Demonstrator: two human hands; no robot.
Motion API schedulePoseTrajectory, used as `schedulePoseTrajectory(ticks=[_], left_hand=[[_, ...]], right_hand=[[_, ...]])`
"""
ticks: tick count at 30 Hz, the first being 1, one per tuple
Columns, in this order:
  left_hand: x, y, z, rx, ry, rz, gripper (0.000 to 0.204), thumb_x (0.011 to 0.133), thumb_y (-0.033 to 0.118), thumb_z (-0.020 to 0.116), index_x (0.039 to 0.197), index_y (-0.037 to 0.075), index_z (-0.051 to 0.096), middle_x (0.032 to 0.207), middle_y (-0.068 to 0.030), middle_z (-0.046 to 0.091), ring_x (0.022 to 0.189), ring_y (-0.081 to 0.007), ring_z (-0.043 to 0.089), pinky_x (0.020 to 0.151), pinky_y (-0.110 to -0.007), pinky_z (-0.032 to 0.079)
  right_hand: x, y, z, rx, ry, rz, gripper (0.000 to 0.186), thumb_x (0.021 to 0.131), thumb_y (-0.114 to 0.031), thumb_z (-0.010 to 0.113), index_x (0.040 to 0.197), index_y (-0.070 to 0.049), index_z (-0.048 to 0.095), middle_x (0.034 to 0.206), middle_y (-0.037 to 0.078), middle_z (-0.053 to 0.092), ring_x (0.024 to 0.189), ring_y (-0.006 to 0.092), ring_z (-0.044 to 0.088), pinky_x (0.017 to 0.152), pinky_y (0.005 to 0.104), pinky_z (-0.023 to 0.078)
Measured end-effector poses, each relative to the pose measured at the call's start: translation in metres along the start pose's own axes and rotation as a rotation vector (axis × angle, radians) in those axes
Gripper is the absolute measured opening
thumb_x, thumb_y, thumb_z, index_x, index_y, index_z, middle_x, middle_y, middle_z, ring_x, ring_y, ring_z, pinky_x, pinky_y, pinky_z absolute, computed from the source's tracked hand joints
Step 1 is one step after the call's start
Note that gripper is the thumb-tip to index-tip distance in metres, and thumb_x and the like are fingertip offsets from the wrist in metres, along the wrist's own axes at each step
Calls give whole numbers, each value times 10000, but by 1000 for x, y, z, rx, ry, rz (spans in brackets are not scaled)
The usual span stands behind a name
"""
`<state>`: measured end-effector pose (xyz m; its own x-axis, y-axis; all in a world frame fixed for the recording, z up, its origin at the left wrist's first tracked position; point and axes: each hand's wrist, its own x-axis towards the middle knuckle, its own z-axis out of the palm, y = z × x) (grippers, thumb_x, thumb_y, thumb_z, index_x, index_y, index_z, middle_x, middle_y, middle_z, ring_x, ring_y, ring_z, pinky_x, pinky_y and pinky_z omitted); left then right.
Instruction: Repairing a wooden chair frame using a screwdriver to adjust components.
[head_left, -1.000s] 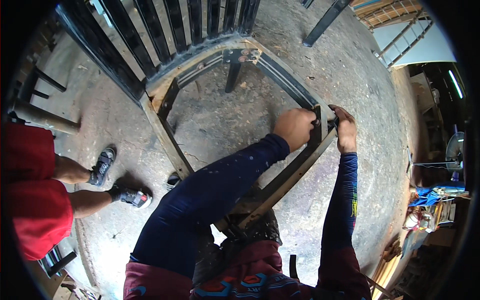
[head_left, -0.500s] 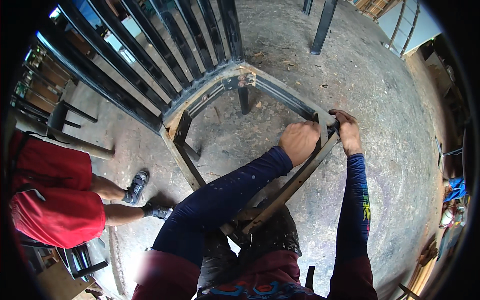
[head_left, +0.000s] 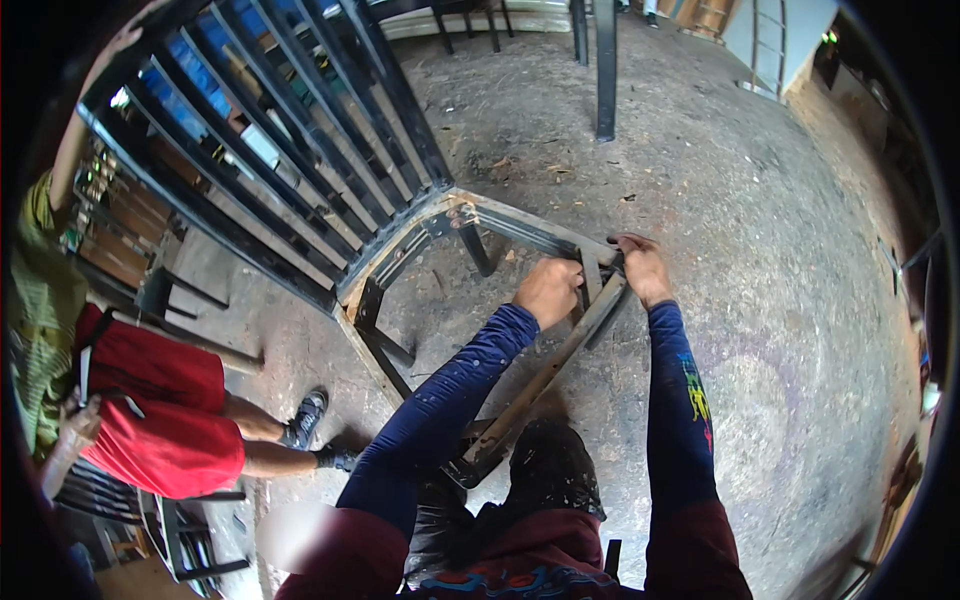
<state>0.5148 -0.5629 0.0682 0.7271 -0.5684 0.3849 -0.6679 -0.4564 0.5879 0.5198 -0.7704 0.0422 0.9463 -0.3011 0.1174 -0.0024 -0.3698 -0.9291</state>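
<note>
A black slatted-back chair stands tilted in front of me with no seat panel. Its seat frame shows bare, worn wood along the top edges. At the front right corner my right hand has its fingers curled round the frame joint. My left hand is closed in a fist just inside that corner, beside the diagonal corner brace. Whatever it may hold is hidden behind the fingers. Bolt heads show on a metal bracket at the far corner.
On the left stands a person in red shorts, one hand at the chair back's top. Dark furniture sits behind that person. A black leg rises from the concrete floor ahead; a ladder leans far right.
My view has tilted up, showing more of the chair back and the other person. Both my hands appear further left and slightly lower, still at the same corner.
</note>
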Motion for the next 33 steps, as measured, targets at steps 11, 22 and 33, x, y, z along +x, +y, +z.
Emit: schedulePoseTrajectory(ticks=[11,22,33], left_hand=[[-2,-4,8,-627,-52,-506,166,906,8,610,1039,-61,682,764,-69,701,593,-117,642,536,-271,508],[-49,32,-34,-253,-349,-369,335,939,75,557,1259,-8,607,1085,-153,696,956,-193,643,843,-300,509],[-85,55,-87,143,-253,-391,345,897,103,533,1221,41,635,1123,-242,654,1068,-378,634,920,-411,511]], right_hand=[[-85,29,27,433,789,35,506,1016,-439,455,963,-2,705,803,44,678,771,150,614,644,292,479],[-247,-52,95,866,35,287,668,996,-399,538,1490,-39,267,1104,32,551,863,105,560,573,222,474],[-226,-70,96,879,37,294,643,813,-253,724,1354,-93,415,1008,33,575,809,142,604,490,256,473]])
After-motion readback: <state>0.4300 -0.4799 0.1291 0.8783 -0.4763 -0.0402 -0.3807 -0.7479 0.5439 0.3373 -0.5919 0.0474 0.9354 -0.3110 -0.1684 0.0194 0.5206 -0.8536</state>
